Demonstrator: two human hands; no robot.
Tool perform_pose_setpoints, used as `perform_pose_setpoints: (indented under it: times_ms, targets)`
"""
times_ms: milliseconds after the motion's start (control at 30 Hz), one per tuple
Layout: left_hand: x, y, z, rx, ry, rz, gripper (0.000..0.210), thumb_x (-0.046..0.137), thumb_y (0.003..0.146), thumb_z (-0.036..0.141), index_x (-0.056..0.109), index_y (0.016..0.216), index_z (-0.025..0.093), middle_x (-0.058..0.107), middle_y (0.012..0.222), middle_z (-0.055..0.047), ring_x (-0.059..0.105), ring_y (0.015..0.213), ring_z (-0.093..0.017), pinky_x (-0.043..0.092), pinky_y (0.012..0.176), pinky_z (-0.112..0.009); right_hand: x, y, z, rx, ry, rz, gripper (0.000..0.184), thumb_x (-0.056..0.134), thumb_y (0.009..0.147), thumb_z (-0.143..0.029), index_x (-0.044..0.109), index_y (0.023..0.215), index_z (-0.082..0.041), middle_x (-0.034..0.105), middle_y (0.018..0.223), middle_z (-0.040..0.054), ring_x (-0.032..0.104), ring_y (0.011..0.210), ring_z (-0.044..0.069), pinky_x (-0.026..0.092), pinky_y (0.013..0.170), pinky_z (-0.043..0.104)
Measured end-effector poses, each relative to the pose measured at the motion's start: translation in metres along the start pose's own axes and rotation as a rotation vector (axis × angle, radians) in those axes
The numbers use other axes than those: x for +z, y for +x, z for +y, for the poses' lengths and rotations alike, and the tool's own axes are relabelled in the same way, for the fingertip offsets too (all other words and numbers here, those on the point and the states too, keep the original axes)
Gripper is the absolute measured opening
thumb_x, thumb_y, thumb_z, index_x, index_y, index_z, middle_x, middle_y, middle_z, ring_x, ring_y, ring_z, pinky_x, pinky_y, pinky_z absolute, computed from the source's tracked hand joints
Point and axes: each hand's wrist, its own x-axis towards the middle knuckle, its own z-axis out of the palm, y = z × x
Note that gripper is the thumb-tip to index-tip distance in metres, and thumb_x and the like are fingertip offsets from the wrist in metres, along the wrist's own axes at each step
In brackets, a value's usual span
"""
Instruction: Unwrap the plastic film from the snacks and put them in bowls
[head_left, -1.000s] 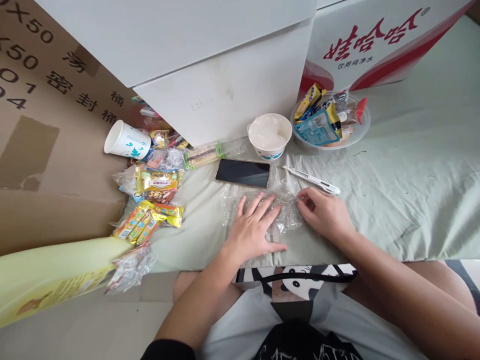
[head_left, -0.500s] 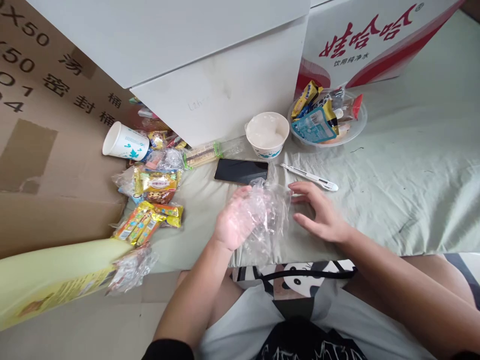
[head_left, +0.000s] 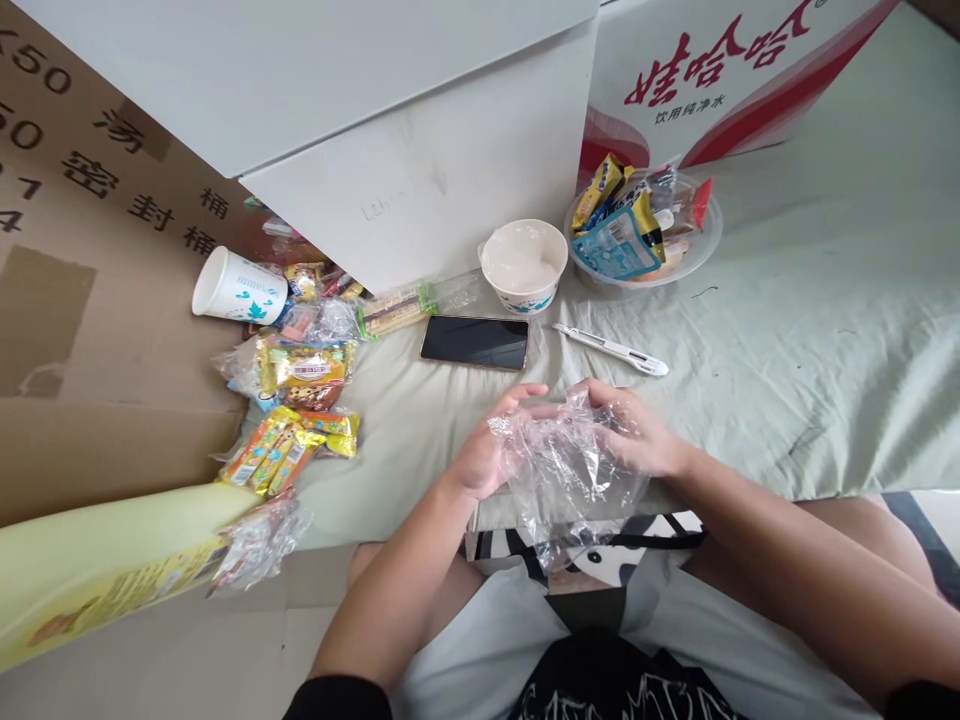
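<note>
A crumpled clear plastic bag (head_left: 570,480) hangs between my two hands at the front edge of the cloth-covered surface. My left hand (head_left: 491,445) is closed on the bag's left side, its fingers partly seen through the film. On the other side my right hand (head_left: 637,435) grips the bag's upper right part, fingers curled and partly covered by the plastic. Just beyond the hands lie a dark-screened phone (head_left: 475,342) and a white utility knife (head_left: 611,349). Behind them stands a white paper bowl (head_left: 523,265), with something pale or filmy inside that I cannot make out.
A clear plastic tub (head_left: 709,245) of wrapped snacks stands at the back right, before a white and red carton (head_left: 697,90). Snack packets (head_left: 304,370) and a tipped paper cup (head_left: 240,287) lie left, beside a brown carton (head_left: 112,330). A yellow bag (head_left: 97,560) is at lower left.
My right hand has moved in and taken hold of the plastic bag, which was on the left hand alone. The bag has spread and shifted right, uncovering the phone's lower right corner.
</note>
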Motion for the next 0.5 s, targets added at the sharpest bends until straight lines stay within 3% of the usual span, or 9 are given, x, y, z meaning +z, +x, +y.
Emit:
perform_pose_setpoints:
  times_ms: [67, 167, 333, 500]
  targets:
    - [-0.001, 0.002, -0.002, -0.015, 0.058, 0.018, 0.044, 0.083, 0.076, 0.05, 0.073, 0.109, 0.023, 0.079, 0.105, -0.006, 0.074, 0.092, -0.023, 0.055, 0.082, -0.033, 0.001, 0.0, 0.002, 0.007, 0.004, 0.003, 0.024, 0.059, 0.093, -0.042, 0.059, 0.102, -0.02, 0.067, 0.083, 0.003, 0.061, 0.069, 0.017, 0.051, 0.065, 0.031]
    - [-0.004, 0.006, -0.004, 0.056, 0.152, 0.138, 0.041, 0.082, 0.074, 0.053, 0.077, 0.098, 0.02, 0.078, 0.096, -0.005, 0.072, 0.085, -0.02, 0.055, 0.077, -0.029, 0.002, 0.0, 0.003, 0.065, -0.003, 0.013, 0.02, 0.058, 0.094, -0.039, 0.059, 0.097, -0.019, 0.066, 0.08, 0.0032, 0.061, 0.067, 0.016, 0.049, 0.064, 0.03]
    - [-0.013, 0.006, 0.0, 0.208, 0.347, 0.308, 0.041, 0.076, 0.079, 0.056, 0.074, 0.076, 0.015, 0.072, 0.07, -0.004, 0.066, 0.064, -0.016, 0.052, 0.059, -0.027, 0.003, 0.004, -0.002, 0.096, 0.071, 0.114, 0.029, 0.057, 0.094, -0.051, 0.06, 0.098, -0.022, 0.068, 0.088, 0.0063, 0.065, 0.078, 0.021, 0.053, 0.071, 0.034]
    - [-0.011, 0.002, 0.006, 0.183, 0.304, 0.292, 0.04, 0.076, 0.078, 0.052, 0.069, 0.102, 0.021, 0.064, 0.058, 0.003, 0.06, 0.046, -0.016, 0.048, 0.043, -0.026, 0.003, 0.006, -0.009, 0.112, 0.142, 0.191, 0.039, 0.056, 0.094, -0.062, 0.061, 0.096, -0.023, 0.066, 0.089, 0.0059, 0.063, 0.078, 0.02, 0.054, 0.071, 0.035]
